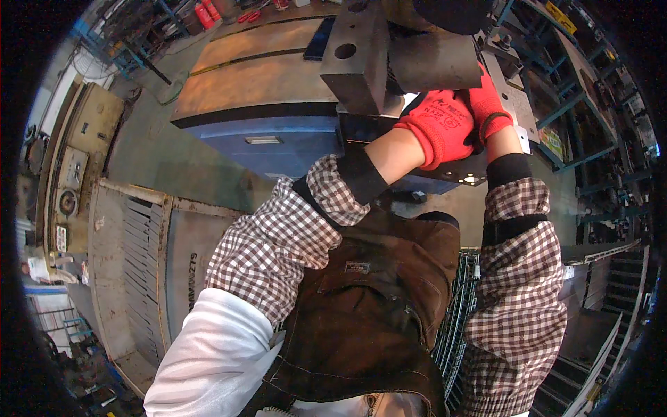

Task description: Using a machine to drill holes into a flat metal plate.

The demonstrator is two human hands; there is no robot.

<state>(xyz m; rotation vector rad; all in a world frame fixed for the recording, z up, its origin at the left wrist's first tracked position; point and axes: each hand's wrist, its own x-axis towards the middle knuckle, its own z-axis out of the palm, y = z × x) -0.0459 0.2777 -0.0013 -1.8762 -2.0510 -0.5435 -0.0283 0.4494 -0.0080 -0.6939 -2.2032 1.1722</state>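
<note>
Both my hands wear red knitted gloves and are close together below a grey metal cylinder (pixel 434 61) on the machine. The cylinder sticks out from a dark steel block (pixel 356 59) with round holes in it. My left hand (pixel 443 119) shows its back, and its fingers run out of sight under the cylinder. Right beside it, my right hand (pixel 490 103) reaches up along the cylinder's right end. Its fingers are mostly hidden too. Whatever the hands touch or hold cannot be made out.
A worn steel-topped table (pixel 257 73) with blue sides stands left of the block. A rusty metal bin (pixel 132 257) is at the lower left. Blue shelving (pixel 590 104) lines the right, and wire racks (pixel 455 326) stand near my right arm. Red cylinders (pixel 205 15) stand far back.
</note>
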